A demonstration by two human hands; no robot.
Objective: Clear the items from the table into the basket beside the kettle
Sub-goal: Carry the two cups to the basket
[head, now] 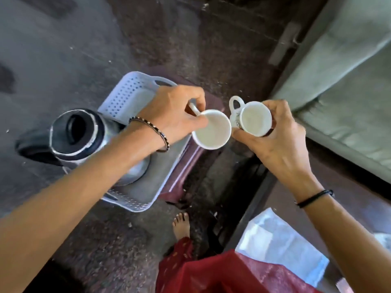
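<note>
My left hand (177, 111) pinches the handle of a plain white cup (211, 130) and holds it above the right edge of a white perforated basket (124, 94). My right hand (273, 144) grips a second white cup (252, 118) with a dark printed pattern, its handle pointing up and left. The two cups hang side by side, almost touching. A steel kettle (74, 136) with a black lid and handle stands at the basket's left side, partly behind my left forearm. Something metallic (135, 172) lies inside the basket under my arm.
The basket rests on a low maroon stand (186, 170) on the dark speckled floor. A grey-green cushioned seat (342, 85) fills the right side. A white plastic bag (281, 248) lies at lower right, beside my red clothing and bare foot (181, 225).
</note>
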